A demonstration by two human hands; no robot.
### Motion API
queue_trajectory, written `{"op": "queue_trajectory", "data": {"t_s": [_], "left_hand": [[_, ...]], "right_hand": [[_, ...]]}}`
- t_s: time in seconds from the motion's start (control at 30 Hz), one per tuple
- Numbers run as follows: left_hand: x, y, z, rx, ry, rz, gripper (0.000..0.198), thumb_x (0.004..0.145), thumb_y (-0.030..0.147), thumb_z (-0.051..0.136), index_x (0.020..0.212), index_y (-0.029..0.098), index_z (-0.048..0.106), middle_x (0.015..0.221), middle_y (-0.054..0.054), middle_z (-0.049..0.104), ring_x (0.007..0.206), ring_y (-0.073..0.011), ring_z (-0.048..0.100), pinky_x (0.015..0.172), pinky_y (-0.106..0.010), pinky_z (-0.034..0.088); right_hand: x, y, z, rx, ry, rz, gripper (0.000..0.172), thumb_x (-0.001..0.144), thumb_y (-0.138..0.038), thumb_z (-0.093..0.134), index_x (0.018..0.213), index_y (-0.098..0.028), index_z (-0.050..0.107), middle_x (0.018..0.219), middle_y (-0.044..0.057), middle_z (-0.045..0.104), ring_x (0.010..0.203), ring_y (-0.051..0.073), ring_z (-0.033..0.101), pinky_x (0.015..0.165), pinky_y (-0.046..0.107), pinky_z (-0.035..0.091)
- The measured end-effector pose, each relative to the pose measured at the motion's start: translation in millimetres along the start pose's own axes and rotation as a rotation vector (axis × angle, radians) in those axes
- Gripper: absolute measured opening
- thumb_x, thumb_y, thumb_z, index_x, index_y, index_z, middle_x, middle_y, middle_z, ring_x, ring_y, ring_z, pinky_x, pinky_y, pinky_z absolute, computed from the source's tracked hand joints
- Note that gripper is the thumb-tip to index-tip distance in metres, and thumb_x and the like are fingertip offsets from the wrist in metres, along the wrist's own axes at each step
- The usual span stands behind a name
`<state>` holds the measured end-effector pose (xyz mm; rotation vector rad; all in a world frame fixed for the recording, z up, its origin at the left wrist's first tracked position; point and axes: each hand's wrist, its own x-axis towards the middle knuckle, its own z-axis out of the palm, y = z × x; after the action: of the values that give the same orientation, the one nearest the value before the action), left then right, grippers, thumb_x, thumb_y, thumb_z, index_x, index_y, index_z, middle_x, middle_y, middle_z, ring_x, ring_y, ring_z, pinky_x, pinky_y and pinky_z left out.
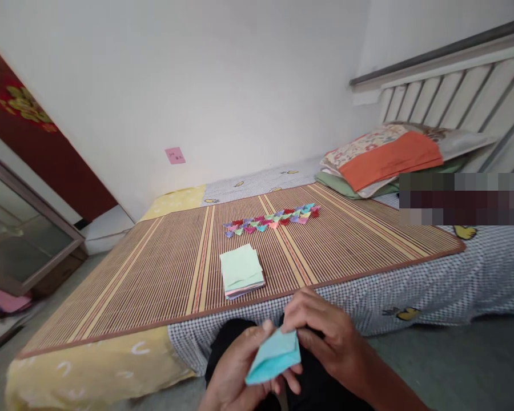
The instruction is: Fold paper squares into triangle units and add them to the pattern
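Lower centre of frame: left hand (235, 365) grips a turquoise, four-sided folded paper (274, 357), right hand (323, 322) pinching its upper edge, apparently mid-fold, next crease calling for aligned edges

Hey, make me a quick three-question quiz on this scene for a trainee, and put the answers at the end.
1. What colour is the folded paper that the left hand and right hand hold?
2. True or false: the paper stack lies on a pillow.
3. Which is nearer the wall: the stack or the row of small papers?

Key:
1. Turquoise.
2. False; it lies on the striped mat.
3. The row.
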<state>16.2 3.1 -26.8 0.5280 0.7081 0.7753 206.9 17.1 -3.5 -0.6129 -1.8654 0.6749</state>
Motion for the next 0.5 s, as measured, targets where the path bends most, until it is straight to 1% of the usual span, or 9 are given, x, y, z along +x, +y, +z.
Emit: {"op": "queue_trajectory", "data": {"t_s": [0.07,0.1,0.17,0.23,0.3,0.37,0.43,0.5], "left_hand": [[2,4,3.9,-0.031,-0.001,0.075,0.032,0.073,0.036,0.088,0.075,0.007,0.075,0.064,-0.008,0.070,0.052,-0.0118,0.065,0.052,-0.018,0.047],[2,6,6.3,-0.032,0.020,0.124,0.028,0.074,0.032,0.088,0.077,0.007,0.076,0.065,-0.006,0.070,0.054,-0.0106,0.063,0.055,-0.019,0.048],[1,11,11.1,-0.002,0.093,0.224,0.026,0.079,0.033,0.085,0.084,0.009,0.077,0.070,-0.007,0.071,0.058,-0.0106,0.061,0.061,-0.021,0.050],[-2,15,15.0,0.044,0.167,0.305,0.027,0.080,0.036,0.084,0.086,0.010,0.077,0.072,-0.006,0.072,0.059,-0.0110,0.059,0.063,-0.023,0.051],[-5,17,17.6,0.076,0.220,0.360,0.027,0.078,0.037,0.085,0.084,0.011,0.077,0.070,-0.004,0.070,0.059,-0.0104,0.056,0.064,-0.023,0.050],[-8,16,18.7,0.117,0.250,0.398,0.028,0.077,0.039,0.085,0.083,0.012,0.077,0.067,-0.003,0.068,0.059,-0.0107,0.055,0.063,-0.023,0.049],[-9,14,18.2,0.175,0.283,0.443,0.031,0.075,0.041,0.086,0.083,0.013,0.077,0.065,-0.002,0.066,0.058,-0.0109,0.054,0.059,-0.022,0.047],[-11,11,17.0,0.260,0.330,0.502,0.033,0.075,0.044,0.085,0.083,0.013,0.077,0.066,-0.002,0.067,0.058,-0.0111,0.053,0.056,-0.021,0.045]], "right_hand": [[-1,0,-1,-0.036,-0.018,-0.015,0.016,0.097,-0.009,0.058,0.100,-0.023,0.066,0.098,0.002,0.068,0.098,0.017,0.063,0.087,0.029,0.051],[-2,0,-1,-0.077,-0.007,-0.027,0.018,0.096,-0.009,0.059,0.105,-0.024,0.066,0.105,0.004,0.068,0.105,0.019,0.063,0.092,0.031,0.051],[-5,-2,-1,-0.215,0.022,-0.081,0.029,0.094,-0.005,0.057,0.116,-0.023,0.064,0.120,0.008,0.065,0.118,0.022,0.058,0.101,0.037,0.050],[-9,-4,0,-0.384,0.037,-0.173,0.037,0.092,0.001,0.053,0.120,-0.021,0.063,0.127,0.010,0.063,0.127,0.024,0.054,0.106,0.041,0.047],[-11,-7,2,-0.521,0.048,-0.254,0.038,0.090,0.004,0.051,0.116,-0.021,0.064,0.125,0.010,0.065,0.127,0.024,0.054,0.106,0.043,0.047],[-12,-8,6,-0.587,0.065,-0.284,0.033,0.089,0.003,0.053,0.108,-0.021,0.065,0.118,0.009,0.068,0.121,0.025,0.057,0.103,0.042,0.049],[-12,-8,10,-0.589,0.077,-0.262,0.027,0.089,0.001,0.054,0.101,-0.021,0.064,0.109,0.008,0.069,0.113,0.024,0.061,0.097,0.041,0.052],[-11,-6,15,-0.535,0.118,-0.208,0.021,0.090,-0.002,0.056,0.096,-0.022,0.063,0.104,0.008,0.068,0.106,0.024,0.064,0.092,0.039,0.053]]}}
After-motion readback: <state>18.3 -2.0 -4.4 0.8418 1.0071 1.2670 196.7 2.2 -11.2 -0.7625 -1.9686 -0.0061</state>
